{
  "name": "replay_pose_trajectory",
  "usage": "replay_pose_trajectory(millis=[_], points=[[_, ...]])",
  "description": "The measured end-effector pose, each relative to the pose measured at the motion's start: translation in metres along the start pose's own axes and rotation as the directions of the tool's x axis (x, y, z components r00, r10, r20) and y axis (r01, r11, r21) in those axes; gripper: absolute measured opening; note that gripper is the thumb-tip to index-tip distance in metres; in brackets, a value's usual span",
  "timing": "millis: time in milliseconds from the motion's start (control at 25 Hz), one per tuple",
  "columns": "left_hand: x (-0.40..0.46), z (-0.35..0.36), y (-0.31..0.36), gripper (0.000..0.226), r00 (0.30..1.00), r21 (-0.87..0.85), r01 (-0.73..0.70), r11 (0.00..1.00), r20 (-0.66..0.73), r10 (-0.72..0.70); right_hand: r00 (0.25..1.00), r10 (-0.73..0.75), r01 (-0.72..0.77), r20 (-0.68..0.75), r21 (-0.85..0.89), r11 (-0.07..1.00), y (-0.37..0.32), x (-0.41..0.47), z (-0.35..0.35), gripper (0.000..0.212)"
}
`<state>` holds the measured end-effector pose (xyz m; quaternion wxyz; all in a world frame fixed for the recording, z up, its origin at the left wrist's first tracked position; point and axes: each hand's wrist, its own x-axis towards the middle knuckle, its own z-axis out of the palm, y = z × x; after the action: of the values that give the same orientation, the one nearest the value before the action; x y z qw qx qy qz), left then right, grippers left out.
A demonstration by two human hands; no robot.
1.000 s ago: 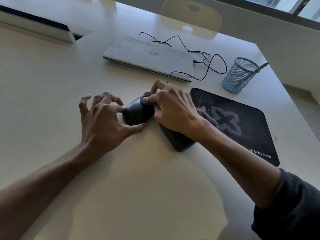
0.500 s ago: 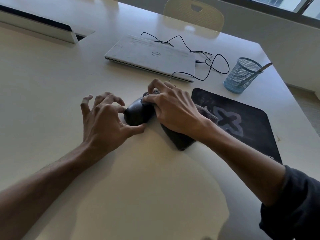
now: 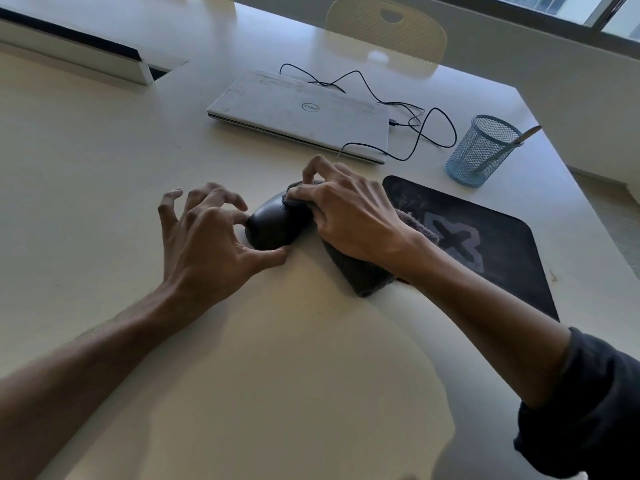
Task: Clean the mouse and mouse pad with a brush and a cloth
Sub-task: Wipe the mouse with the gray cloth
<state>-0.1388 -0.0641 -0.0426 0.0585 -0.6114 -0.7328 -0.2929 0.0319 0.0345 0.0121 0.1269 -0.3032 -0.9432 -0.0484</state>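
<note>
I see pale desk (image 3: 104,202), mouse pad (image 3: 502,244) at right. My right hand (image 3: 349,220) pinches grey cloth (image 3: 360,275) onto mouse (image 3: 273,223), which sits on desk left of pad. Left hand (image 3: 204,237) grip: thumb and fingertip pinching mouse's near end, other fingers curled clear.

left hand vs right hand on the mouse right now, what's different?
The left hand holds the mouse bare, thumb and a fingertip at its sides; the right hand pinches a dark cloth against its top. The left hand's other fingers are lifted and spread; the right hand's are bunched on the cloth. Both sit on the table, touching the same mouse.
</note>
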Motion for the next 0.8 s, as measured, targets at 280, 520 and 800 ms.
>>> replay_pose_trajectory(millis=[280,520,800], points=[[0.0,0.001,-0.001,0.071,1.0,0.004,-0.002,1.0,-0.006,0.002,1.0,-0.005,0.006,0.011,-0.047,0.999,-0.007,0.002,-0.002,0.036],[-0.001,0.001,-0.001,0.072,1.0,0.004,-0.01,1.0,-0.008,0.01,0.984,-0.178,0.178,0.017,-0.007,0.984,-0.023,-0.011,0.0,0.033],[0.0,0.001,0.0,0.072,1.0,-0.003,0.001,1.0,0.0,-0.001,0.998,-0.061,0.061,0.013,-0.059,0.996,-0.021,0.001,0.002,0.034]])
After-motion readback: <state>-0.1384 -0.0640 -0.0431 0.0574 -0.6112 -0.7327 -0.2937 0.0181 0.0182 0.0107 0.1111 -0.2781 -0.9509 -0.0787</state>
